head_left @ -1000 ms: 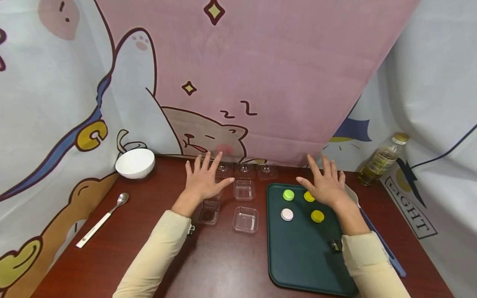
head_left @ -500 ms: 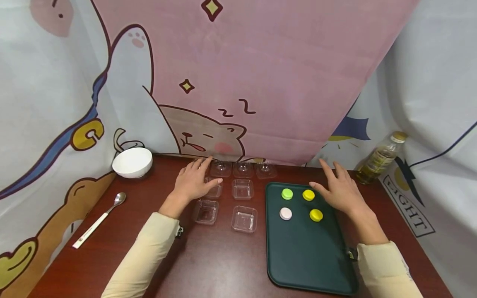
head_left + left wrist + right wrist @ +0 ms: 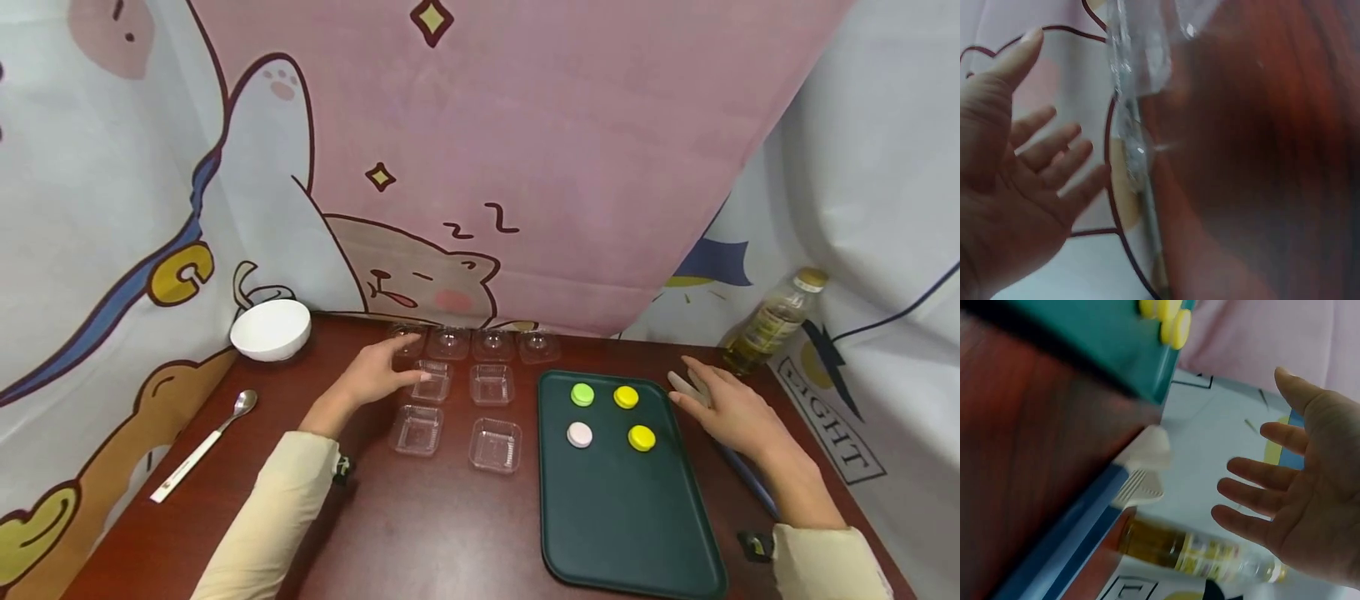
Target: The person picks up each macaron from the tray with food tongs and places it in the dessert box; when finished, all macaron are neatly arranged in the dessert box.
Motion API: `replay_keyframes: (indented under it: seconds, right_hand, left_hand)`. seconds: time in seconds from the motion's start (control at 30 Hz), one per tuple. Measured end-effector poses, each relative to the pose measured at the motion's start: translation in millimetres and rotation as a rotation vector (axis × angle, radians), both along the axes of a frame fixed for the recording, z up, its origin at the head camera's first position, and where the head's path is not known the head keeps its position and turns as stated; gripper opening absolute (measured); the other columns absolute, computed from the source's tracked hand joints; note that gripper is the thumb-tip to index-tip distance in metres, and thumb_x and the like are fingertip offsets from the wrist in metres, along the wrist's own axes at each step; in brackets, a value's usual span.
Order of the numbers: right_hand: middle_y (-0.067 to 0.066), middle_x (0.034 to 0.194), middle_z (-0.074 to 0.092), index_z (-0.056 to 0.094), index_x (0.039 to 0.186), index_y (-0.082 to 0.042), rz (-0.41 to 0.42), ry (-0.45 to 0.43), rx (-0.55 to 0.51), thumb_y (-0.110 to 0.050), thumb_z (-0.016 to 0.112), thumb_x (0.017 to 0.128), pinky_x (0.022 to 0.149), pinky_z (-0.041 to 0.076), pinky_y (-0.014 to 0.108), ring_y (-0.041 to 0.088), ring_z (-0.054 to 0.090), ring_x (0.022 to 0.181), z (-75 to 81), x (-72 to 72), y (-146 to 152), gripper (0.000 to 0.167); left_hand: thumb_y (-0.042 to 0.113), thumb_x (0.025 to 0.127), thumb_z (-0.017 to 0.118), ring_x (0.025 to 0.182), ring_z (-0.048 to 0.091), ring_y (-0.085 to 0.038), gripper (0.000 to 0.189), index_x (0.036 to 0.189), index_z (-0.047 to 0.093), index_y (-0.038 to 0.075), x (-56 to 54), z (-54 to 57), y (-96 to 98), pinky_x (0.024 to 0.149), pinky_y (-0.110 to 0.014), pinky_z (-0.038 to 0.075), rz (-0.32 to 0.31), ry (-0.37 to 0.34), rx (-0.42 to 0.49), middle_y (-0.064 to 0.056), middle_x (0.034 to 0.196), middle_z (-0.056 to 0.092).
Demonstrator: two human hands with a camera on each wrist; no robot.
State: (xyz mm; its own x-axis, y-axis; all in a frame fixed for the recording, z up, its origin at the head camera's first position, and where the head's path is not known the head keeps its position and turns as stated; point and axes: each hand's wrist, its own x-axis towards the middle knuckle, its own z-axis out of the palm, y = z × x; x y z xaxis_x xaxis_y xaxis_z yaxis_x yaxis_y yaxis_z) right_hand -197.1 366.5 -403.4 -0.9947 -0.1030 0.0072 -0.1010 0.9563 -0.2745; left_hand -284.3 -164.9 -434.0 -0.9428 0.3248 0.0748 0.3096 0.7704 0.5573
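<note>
I've got the left hand (image 3: 367, 377) on my head feed, thumb and fingers well apart, and right at that thumb tip sits a clear container (image 3: 435, 385); whether they touch, I can't tell. A domed lid (image 3: 406, 343) is just by the same hand's fingertips. Over to the right hand (image 3: 738, 414): I see its fingers spread, with blue-handled utensils (image 3: 1060, 528) below them and an oil bottle (image 3: 767, 327) just beyond. Left of those fingers lies a green tray (image 3: 626, 517) bearing four macarons, including a pink macaron (image 3: 579, 435). Well left of the left fingers, I spot a white bowl (image 3: 272, 331) and spoon (image 3: 197, 454).
</note>
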Motion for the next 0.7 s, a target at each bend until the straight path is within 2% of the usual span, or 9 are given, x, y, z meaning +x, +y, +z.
replay_keyframes:
  seconds: [0.1, 0.4, 0.7]
  right_hand:
    - [0.039, 0.148, 0.041, 0.031, 0.156, 0.002, -0.004, 0.019, 0.023, -0.054, 0.052, 0.102, 0.095, 0.039, 0.075, 0.061, 0.043, 0.127, -4.3, 4.7, 10.3, 0.081]
    - [0.044, 0.133, 0.05, 0.038, 0.148, 0.009, -0.043, 0.019, 0.062, -0.044, 0.062, 0.099, 0.086, 0.044, 0.073, 0.061, 0.051, 0.117, -21.0, 17.8, 36.2, 0.076]
    - [0.047, 0.134, 0.047, 0.035, 0.148, 0.011, -0.098, -0.035, 0.078, -0.049, 0.061, 0.099, 0.084, 0.044, 0.073, 0.063, 0.049, 0.117, -33.7, 27.3, 55.6, 0.082]
  left_hand:
    - [0.043, 0.087, 0.079, 0.137, 0.052, -0.037, 0.073, 0.149, 0.053, 0.014, -1.1, -5.6, -6.1, 0.112, -0.055, 0.044, -0.007, -0.021, 0.051, -0.015, 0.147, 0.058]
    - [0.047, 0.086, 0.079, 0.132, 0.058, -0.036, 0.072, 0.148, 0.055, 0.02, -1.9, -18.8, -20.4, 0.109, -0.055, 0.046, -0.022, -0.072, 0.076, -0.018, 0.139, 0.063]
    - [0.044, 0.087, 0.078, 0.131, 0.059, -0.034, 0.071, 0.148, 0.054, 0.018, -3.8, -26.5, -25.3, 0.109, -0.054, 0.047, -0.022, -0.116, 0.127, -0.014, 0.139, 0.064]
